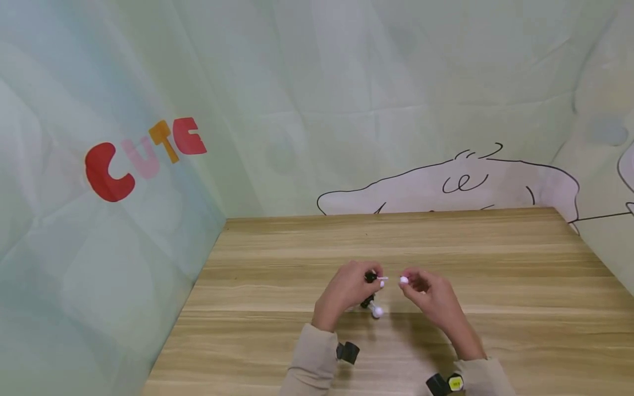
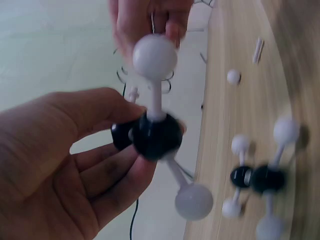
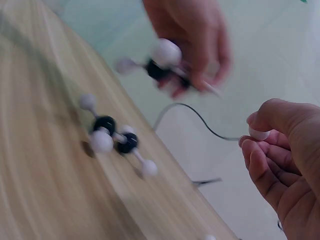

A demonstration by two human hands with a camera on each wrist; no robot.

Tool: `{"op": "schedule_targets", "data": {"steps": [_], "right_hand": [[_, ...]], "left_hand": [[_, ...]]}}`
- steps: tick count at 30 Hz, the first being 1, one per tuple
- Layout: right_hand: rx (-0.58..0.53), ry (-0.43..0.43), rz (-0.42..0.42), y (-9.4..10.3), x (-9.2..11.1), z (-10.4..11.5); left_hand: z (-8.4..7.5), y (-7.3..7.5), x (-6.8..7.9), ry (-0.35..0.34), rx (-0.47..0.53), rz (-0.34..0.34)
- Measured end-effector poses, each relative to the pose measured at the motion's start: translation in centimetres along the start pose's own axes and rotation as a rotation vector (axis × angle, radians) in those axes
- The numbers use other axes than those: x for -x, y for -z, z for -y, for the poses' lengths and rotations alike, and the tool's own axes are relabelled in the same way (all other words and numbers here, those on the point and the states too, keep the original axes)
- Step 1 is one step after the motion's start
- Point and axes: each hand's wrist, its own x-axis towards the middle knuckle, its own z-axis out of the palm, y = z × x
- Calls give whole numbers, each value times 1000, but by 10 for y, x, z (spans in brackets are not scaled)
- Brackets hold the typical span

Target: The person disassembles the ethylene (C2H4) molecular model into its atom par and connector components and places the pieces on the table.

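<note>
Seemingly assembling, my left fingers [image 2: 131, 186] grip the model [image 2: 157, 137], my right fingers [image 3: 260, 172] pinch a white ball [image 1: 404, 280]; the peg [image 1: 383, 278] between needs aligning.

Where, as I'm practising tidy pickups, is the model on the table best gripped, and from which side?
Probably at the two linked black balls in its middle, pinched from above. The model rests on the table, and its white balls jut out on stalks around that core, so coming in low from the side would likely bump one.
</note>
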Motion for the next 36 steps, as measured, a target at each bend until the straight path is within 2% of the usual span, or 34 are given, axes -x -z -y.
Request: {"op": "schedule_targets", "data": {"steps": [4,7,10,18,23,36], "right_hand": [[126,-107,-71,21,-1,-13],[217,-143,-77,35,-6,-23],[263,-150,-54,40,-12,-33],[352,-127,-2,35,-23,-60],[369,-111,20,31,-28,-64],[390,-133,69,23,-36,-71]], "left_hand": [[15,12,6,91,10,-62],[20,18,7,93,36,-74],[20,19,7,87,91,-46],[16,15,7,111,154,12],[14,14,8,101,169,26],[10,12,7,88,176,30]]}}
